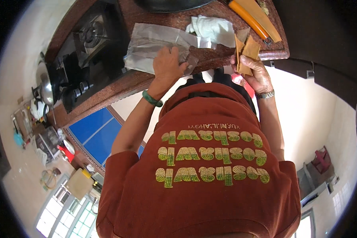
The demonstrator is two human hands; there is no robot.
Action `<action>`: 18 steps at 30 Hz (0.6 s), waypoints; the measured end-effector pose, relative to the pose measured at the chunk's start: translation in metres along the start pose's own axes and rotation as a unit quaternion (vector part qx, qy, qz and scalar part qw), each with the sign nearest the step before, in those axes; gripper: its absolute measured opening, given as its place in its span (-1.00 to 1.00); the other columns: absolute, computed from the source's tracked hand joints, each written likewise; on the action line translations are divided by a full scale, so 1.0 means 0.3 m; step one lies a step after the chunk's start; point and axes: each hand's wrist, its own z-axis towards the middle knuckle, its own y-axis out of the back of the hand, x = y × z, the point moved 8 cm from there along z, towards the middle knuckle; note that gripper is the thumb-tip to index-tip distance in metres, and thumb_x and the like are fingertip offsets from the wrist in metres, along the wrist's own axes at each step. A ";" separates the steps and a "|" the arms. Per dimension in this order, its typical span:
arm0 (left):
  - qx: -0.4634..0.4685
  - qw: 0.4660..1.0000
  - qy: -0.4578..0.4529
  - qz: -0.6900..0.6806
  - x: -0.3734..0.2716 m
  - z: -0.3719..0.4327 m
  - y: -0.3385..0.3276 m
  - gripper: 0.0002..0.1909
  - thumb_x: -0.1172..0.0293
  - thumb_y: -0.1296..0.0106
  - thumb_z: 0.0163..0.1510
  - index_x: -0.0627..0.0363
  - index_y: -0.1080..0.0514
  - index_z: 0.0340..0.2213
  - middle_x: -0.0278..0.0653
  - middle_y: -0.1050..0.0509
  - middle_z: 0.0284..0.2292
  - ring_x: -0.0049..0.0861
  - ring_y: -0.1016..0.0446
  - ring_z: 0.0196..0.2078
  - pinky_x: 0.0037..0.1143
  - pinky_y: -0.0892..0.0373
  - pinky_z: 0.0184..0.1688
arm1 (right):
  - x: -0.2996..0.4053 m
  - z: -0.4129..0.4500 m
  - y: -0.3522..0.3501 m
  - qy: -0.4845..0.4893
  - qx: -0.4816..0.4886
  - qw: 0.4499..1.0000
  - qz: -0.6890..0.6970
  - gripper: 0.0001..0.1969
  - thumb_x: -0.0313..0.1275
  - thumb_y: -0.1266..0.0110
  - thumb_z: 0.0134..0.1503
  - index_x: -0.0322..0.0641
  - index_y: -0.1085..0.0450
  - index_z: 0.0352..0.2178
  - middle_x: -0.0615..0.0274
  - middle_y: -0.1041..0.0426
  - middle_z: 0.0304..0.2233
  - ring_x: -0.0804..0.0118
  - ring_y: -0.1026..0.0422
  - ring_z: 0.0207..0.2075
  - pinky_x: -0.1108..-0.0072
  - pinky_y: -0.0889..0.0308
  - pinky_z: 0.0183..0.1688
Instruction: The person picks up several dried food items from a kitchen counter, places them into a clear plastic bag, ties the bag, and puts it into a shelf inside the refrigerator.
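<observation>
My left hand, with a green bangle at the wrist, rests with fingers apart on a clear plastic bag lying flat on the reddish stone counter. My right hand, with a metal watch band at the wrist, holds folded brown pieces, which look like paper or card, at the counter's front edge. The thumb lies across them. Between and beyond the hands lies a crumpled white cloth.
A black gas hob is at the left, with a wok beyond. A dark pan stands at the counter's far side. An orange handle and a flat tan strip lie at the right, near the counter's corner.
</observation>
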 end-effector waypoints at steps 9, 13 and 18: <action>0.009 0.999 -0.036 0.024 0.029 -0.056 -0.084 -0.90 0.48 0.13 -0.16 0.22 -0.29 -0.51 -0.06 -0.33 -0.46 -0.16 -0.34 -0.38 -0.30 -0.29 -0.38 | 0.149 0.048 0.156 0.102 -0.096 0.981 -0.137 -0.64 -0.42 -0.15 -0.11 -0.33 -0.27 -0.27 0.19 -0.44 -0.42 0.41 -0.41 -0.41 0.67 -0.32 -0.39; -0.002 0.999 -0.028 0.031 0.015 -0.030 -0.037 -0.86 0.46 0.05 -0.23 0.22 -0.28 -0.53 -0.07 -0.31 -0.49 -0.16 -0.33 -0.38 -0.31 -0.27 -0.35 | 0.374 0.136 0.196 0.187 -0.133 0.945 -0.234 -0.70 -0.42 -0.15 -0.12 -0.30 -0.30 -0.34 0.26 -0.42 -0.48 0.52 -0.34 -0.56 0.74 -0.21 -0.60; 0.040 0.999 -0.011 0.021 0.012 -0.023 0.008 -0.71 0.41 -0.05 -0.29 0.21 -0.23 -0.47 -0.04 -0.28 -0.44 -0.15 -0.30 -0.37 -0.29 -0.26 -0.38 | 0.541 0.362 0.272 0.232 -0.158 0.910 -0.306 -0.67 -0.47 -0.18 -0.16 -0.37 -0.30 -0.33 0.22 -0.41 -0.41 0.47 -0.42 -0.39 0.68 -0.38 -0.38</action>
